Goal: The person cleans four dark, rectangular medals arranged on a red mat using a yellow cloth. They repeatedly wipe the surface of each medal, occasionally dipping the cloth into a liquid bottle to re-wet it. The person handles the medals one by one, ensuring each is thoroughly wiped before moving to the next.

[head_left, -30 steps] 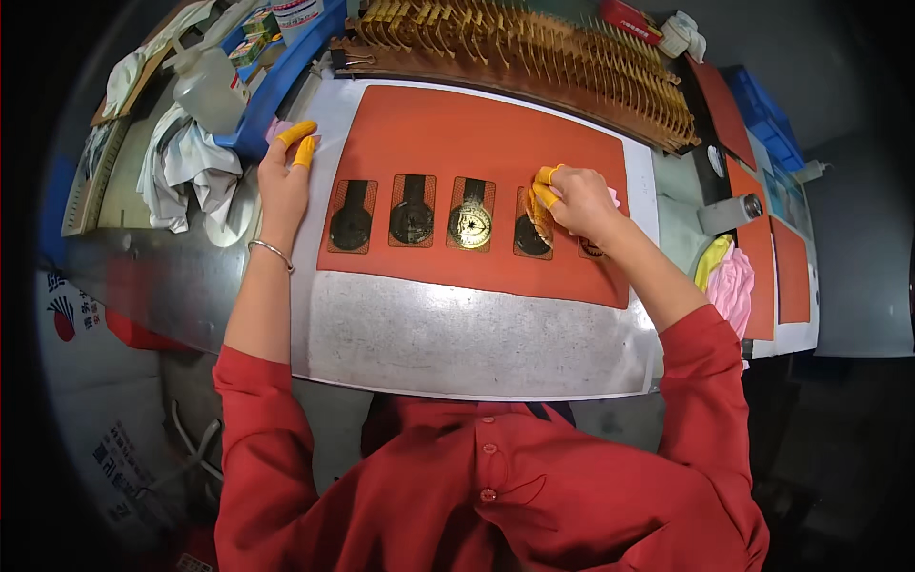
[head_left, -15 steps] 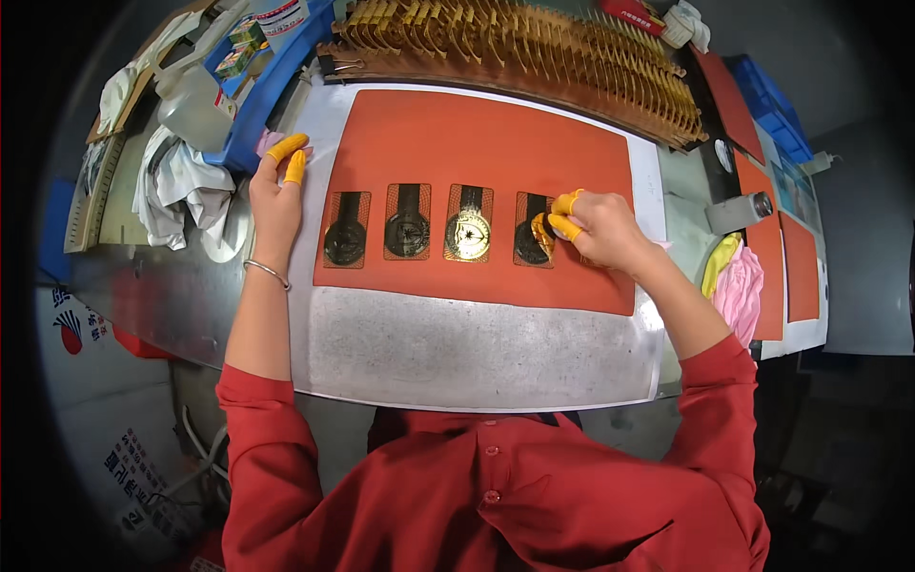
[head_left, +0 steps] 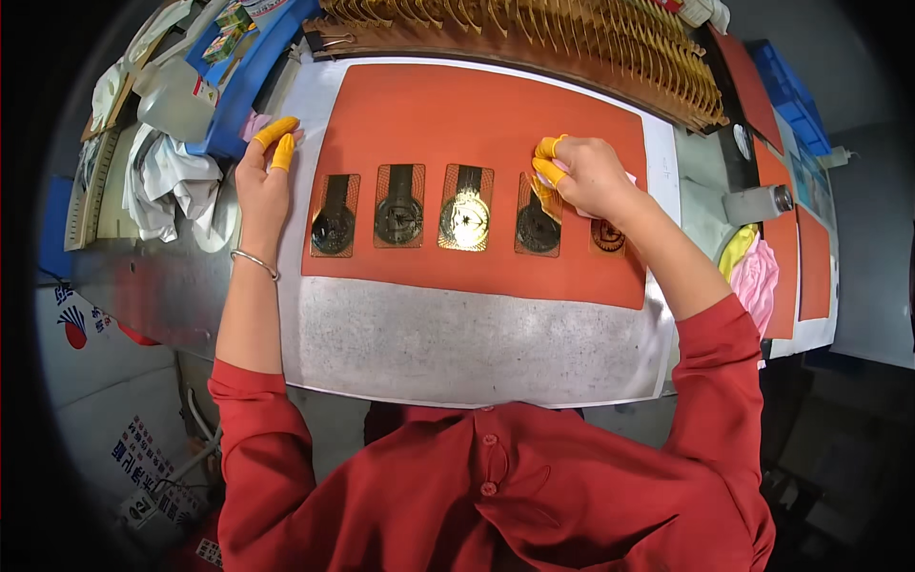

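Note:
Several thin, shiny rectangular metal pieces, each with a round emblem, lie in a row on an orange mat [head_left: 457, 114]. From left to right come a dark piece [head_left: 334, 229], a second dark one [head_left: 398, 214], a bright gold one [head_left: 464, 219], a fourth [head_left: 537, 229] and a partly covered one [head_left: 607, 235] beneath my right wrist. My right hand [head_left: 591, 176], fingers pinched and tipped with yellow finger cots, grips a pink cloth [head_left: 551, 172] at the fourth piece's upper edge. Left of the mat, my left hand [head_left: 264, 176], also in yellow cots, has its fingers apart and holds nothing visible.
A rack of gold-coloured metal strips [head_left: 534, 48] spans the back. At left stand a blue tray [head_left: 229, 119], a plastic bottle [head_left: 179, 100] and white cloths [head_left: 172, 181]. A grey bottle [head_left: 758, 204] and pink cloth [head_left: 756, 272] lie right.
My right hand has shifted slightly up at the fourth piece, and pink cloth now shows in its fingers. A fifth piece shows under the wrist. The view has shifted a little.

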Demonstrator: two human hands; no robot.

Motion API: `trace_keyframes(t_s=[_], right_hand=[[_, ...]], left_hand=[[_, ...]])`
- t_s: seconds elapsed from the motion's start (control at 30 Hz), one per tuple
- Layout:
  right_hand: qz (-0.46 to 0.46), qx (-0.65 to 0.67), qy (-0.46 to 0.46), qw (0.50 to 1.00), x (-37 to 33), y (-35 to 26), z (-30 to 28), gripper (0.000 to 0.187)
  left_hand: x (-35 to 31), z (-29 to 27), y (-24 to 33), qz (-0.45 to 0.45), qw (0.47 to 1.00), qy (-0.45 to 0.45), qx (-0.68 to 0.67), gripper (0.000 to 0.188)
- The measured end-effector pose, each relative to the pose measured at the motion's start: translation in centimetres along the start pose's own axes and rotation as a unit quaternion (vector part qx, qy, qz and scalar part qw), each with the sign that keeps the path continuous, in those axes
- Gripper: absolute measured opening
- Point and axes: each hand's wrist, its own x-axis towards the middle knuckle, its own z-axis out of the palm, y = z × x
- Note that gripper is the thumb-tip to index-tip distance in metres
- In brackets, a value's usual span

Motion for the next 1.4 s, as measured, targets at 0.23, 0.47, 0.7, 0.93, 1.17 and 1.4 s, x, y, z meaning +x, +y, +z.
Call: trace_keyframes(t_s=[0.23, 0.47, 0.7, 0.93, 1.17, 1.4], right_hand=[[-0.064, -0.036, -0.034, 0.997, -1.5, 0.2, -0.1, 0.016], [-0.034, -0.033, 0.004, 0.999, -1.2, 0.4, -0.3, 0.013], [-0.114, -0.064, -0.038, 0.991, -6.7, -0.7, 1.5, 0.009], [-0.092, -0.083, 0.03, 0.992, -5.8, -0.1, 1.2, 0.012], [-0.053, -0.107, 0.054, 0.991, -5.0, -0.2, 0.4, 0.008], [-0.132, -0.084, -0.001, 0.988, -3.9, -2.2, 2.2, 0.016]], left_hand=[[0.2, -0.1, -0.7, 0.0, 1.0, 0.005, 0.001, 0.022], [0.3, -0.1, -0.7, 0.008, 1.0, 0.006, 0.002, 0.022], [0.1, -0.2, -0.5, -0.031, 0.999, -0.007, 0.002, 0.028], [0.2, -0.1, -1.0, -0.011, 0.999, 0.01, -0.029, 0.024], [0.3, 0.2, 0.2, -0.025, 1.0, -0.001, 0.009, 0.029], [0.2, 0.1, -0.2, 0.001, 1.0, 0.018, 0.004, 0.022]])
